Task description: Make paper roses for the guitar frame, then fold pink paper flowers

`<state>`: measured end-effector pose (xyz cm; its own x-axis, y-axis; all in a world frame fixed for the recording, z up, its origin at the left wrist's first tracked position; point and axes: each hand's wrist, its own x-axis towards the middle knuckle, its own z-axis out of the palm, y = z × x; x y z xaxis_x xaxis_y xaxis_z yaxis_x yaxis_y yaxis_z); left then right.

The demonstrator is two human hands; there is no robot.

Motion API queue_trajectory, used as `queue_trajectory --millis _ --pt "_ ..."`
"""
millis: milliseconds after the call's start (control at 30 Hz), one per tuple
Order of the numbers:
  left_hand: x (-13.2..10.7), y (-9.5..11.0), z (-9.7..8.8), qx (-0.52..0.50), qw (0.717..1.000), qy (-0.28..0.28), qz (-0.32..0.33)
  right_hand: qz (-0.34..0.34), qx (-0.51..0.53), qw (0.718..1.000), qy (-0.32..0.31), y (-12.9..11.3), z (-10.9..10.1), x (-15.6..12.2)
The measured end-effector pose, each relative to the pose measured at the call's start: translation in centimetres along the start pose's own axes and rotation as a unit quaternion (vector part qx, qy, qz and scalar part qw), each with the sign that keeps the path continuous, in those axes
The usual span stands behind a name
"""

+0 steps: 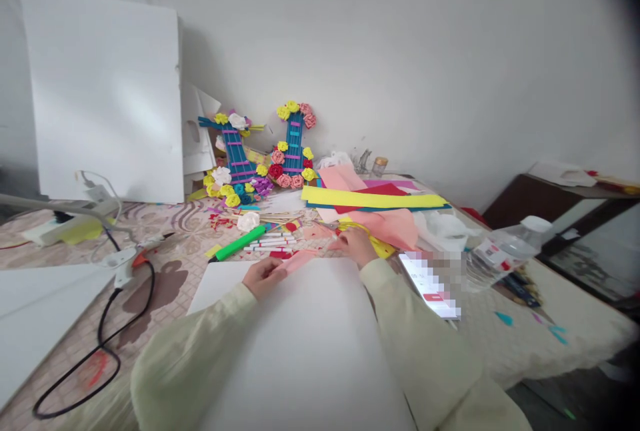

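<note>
My left hand [264, 276] is closed, with thumb and fingers pinching a strip of pink crepe paper [299, 261]. The strip lies over the far edge of a large white board [310, 351] in front of me. My right hand [356, 245] is just past the board's far right corner, its fingers curled in; what they hold, if anything, is too small to make out. Directly beyond it lie scissors [327, 225] beside bunched yellow paper [377, 241]. A sheet of salmon crepe paper [393, 227] is spread to the right of that hand.
A green roll [241, 243] and several markers [273, 241] lie beyond the board. Two flower-trimmed blue pieces [294, 144] lean at the back. At left are a glue gun [125, 264] with its cord and a power strip [75, 221]; at right, a phone [425, 284] and water bottle [500, 257].
</note>
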<state>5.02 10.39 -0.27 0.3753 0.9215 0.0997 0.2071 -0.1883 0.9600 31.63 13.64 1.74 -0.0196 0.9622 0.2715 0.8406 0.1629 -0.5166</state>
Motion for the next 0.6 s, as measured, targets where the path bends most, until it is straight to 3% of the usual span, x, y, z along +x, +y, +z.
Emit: queue_trajectory --millis 167,267,400,600 --pt "0.0 1.9 0.1 -0.032 0.998 -0.018 0.056 -0.004 0.118 0.993 0.029 -1.9 -2.9 -0.3" --pt "-0.1 3.3 0.6 -0.047 0.993 -0.024 0.101 -0.006 0.207 0.978 0.011 -4.1 -3.2 -1.0" --pt "-0.5 4.0 1.2 -0.030 0.985 -0.020 0.171 -0.013 0.312 0.950 -0.014 -6.7 -1.8 -1.8" --pt "-1.6 3.6 1.0 -0.026 0.986 -0.001 0.163 -0.009 0.404 0.914 -0.039 -8.3 1.4 -3.2"
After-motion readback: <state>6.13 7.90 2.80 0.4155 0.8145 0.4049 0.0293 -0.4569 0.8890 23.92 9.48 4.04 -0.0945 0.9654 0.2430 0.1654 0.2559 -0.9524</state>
